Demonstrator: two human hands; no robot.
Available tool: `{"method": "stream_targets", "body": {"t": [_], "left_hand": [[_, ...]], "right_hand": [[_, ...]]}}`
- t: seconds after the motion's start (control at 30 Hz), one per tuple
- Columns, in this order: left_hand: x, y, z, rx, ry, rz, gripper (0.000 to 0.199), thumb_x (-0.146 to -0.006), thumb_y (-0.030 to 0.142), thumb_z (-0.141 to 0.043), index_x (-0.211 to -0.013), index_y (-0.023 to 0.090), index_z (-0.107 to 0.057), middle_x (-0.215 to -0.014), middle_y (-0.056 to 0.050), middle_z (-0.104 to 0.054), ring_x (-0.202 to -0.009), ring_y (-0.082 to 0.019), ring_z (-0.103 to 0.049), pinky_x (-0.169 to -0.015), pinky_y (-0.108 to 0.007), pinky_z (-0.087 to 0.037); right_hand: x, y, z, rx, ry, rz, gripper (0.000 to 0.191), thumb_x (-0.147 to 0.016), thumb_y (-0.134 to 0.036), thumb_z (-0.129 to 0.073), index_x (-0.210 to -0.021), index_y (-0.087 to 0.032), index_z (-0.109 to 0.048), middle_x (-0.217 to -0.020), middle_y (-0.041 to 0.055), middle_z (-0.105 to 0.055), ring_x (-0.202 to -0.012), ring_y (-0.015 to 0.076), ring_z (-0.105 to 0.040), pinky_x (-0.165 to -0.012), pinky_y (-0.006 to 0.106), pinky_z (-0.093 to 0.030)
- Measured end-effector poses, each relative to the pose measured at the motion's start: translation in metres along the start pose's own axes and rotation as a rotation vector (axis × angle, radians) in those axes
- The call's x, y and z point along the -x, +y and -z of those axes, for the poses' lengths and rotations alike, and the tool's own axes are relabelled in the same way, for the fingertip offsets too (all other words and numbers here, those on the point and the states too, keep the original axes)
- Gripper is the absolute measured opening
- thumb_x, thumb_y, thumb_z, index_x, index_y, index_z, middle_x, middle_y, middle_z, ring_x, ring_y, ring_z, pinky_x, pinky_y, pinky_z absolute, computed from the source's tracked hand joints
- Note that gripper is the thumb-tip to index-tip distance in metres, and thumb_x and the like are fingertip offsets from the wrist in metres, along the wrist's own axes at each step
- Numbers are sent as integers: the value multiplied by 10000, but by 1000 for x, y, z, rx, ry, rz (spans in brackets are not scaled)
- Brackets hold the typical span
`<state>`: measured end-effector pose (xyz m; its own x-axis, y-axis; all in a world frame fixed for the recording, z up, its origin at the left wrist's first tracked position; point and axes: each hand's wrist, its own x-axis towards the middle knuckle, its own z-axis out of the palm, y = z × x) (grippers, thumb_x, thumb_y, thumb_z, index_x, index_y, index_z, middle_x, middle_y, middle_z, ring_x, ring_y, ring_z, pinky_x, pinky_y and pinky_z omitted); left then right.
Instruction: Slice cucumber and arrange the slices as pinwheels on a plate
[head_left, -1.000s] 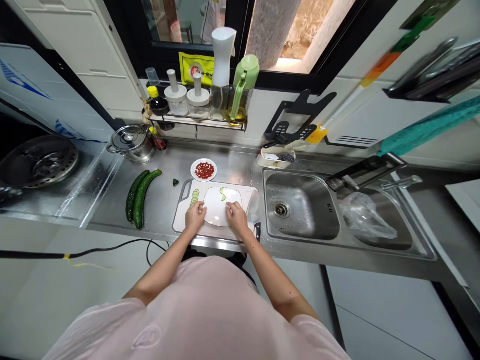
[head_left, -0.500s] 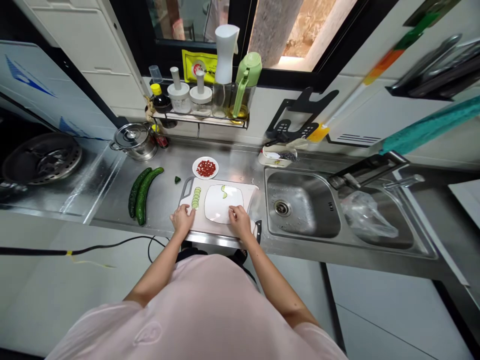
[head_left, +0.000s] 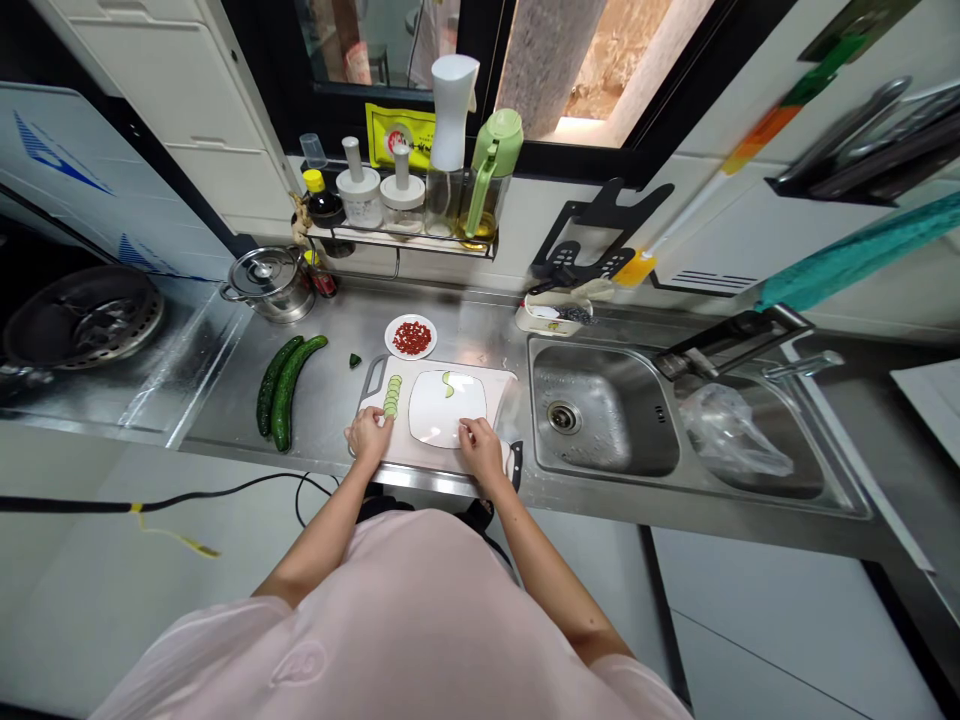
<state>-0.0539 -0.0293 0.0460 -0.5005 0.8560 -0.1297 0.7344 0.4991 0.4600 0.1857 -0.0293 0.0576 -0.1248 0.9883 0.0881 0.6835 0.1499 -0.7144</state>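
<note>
My left hand (head_left: 368, 436) rests at the left side of the cutting board (head_left: 403, 452), its fingers drawn together by the near end of a row of overlapping cucumber slices (head_left: 393, 392). Whether a slice is between those fingers is hidden. At the right rim of a white plate (head_left: 435, 422) on the board, my right hand (head_left: 482, 449) has its fingertips in a pinch; what they hold, if anything, is too small to make out. A few slices in a short curve (head_left: 448, 384) lie toward the plate's far side. A black knife handle (head_left: 517, 465) shows beside my right wrist.
Two whole cucumbers (head_left: 289, 388) and a cucumber end (head_left: 355, 360) lie left of the board. Behind it stands a small plate of chopped red pieces (head_left: 412, 337). A double sink (head_left: 607, 460) is to the right, a steel pot (head_left: 271, 284) at the back left.
My left hand has shifted slightly to the right, its fingers closer together beside the row of slices. My right hand stays at the plate's rim, nearly unmoved. The slices look the same.
</note>
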Motion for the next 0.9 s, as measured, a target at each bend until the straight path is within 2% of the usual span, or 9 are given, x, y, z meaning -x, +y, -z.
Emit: {"method": "stream_targets", "body": {"t": [0.3, 0.43, 0.53, 0.67, 0.8, 0.9], "left_hand": [[-1, -1, -5, 177, 31, 72, 166, -733, 372, -595, -808, 224, -592, -845, -22, -654, -783, -191, -579, -702, -291, -381], [-7, 0, -8, 481, 10, 106, 190, -693, 361, -626, -790, 200, -596, -805, -19, -657, -728, -154, -582, -701, -270, -423], [-11, 8, -5, 801, -78, 124, 250, -642, 344, -665, -797, 158, -606, -786, -36, -657, -719, -131, -592, -705, -253, -451], [-12, 30, 15, 1024, -208, 89, 332, -584, 350, -726, -819, 132, -639, -790, -58, -671, -725, -131, -606, -716, -259, -471], [-2, 60, 44, 1096, -293, -11, 329, -587, 349, -745, -823, 137, -655, -810, -57, -671, -731, -130, -606, -715, -259, -472], [8, 80, 64, 1131, -362, -66, 309, -586, 334, -758, -810, 143, -662, -798, -49, -664, -726, -129, -600, -716, -261, -474]], "right_hand": [[5, -3, -1, -3, -13, -4, 312, -902, -322, -391, -1033, -190, -642, -885, 60, -596, -745, 157, -563, -738, 269, -442], [4, -5, 2, -19, -12, -12, 309, -898, -329, -400, -1028, -189, -642, -878, 57, -594, -717, 151, -555, -722, 268, -442], [2, -9, 4, -50, -1, -3, 304, -895, -328, -406, -1019, -184, -643, -868, 56, -596, -700, 147, -550, -717, 269, -441], [-7, -24, 11, -126, 46, 3, 297, -889, -341, -417, -989, -184, -648, -816, 49, -603, -680, 146, -544, -696, 274, -442], [-22, -52, 23, -268, 113, -3, 267, -859, -353, -465, -960, -188, -649, -810, 41, -623, -671, 138, -545, -676, 272, -451], [-31, -75, 34, -424, 140, -36, 263, -836, -374, -499, -951, -186, -643, -887, 51, -649, -709, 137, -560, -622, 250, -453]]}}
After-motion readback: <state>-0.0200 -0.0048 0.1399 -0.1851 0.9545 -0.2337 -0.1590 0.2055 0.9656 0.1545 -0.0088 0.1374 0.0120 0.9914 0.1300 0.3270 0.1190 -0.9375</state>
